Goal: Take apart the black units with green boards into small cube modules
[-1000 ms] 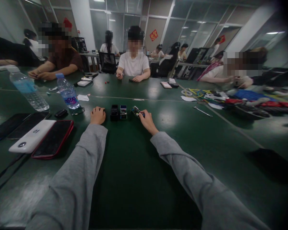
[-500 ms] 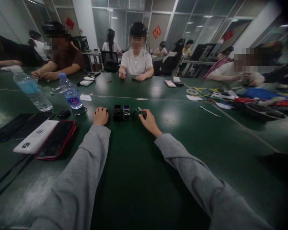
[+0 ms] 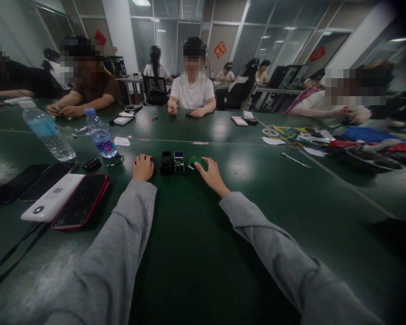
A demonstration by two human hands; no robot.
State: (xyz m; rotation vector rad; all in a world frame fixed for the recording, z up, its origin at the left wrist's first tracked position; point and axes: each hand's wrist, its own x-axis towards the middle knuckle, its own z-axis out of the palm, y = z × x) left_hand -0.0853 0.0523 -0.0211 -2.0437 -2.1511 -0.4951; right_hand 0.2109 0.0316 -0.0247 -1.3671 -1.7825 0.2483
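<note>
My right hand [image 3: 212, 174] pinches a small green circuit board [image 3: 196, 160] between thumb and fingers, just above the table. A white piece shows at the board's lower left edge. Palm down on the table, my left hand [image 3: 143, 168] lies with its fingers loosely bent; nothing shows in it, though its underside is hidden. Between my hands stand a black open housing [image 3: 166, 162] and, beside it, a small electronic module [image 3: 179, 161] with a screen-like top and exposed parts. Neither hand touches these two.
To the left are two water bottles [image 3: 101, 135], a white power bank [image 3: 52, 198], a red-cased phone [image 3: 81, 203] and other dark phones. A wrench [image 3: 295, 160] lies right, near a pile of cables and tools [image 3: 325, 137]. Several people sit around the green table [image 3: 189, 248].
My right hand has turned the circuit board, so its green face shows more and the white piece now sits low on the left. My left hand stays put. The view tilts slightly up.
</note>
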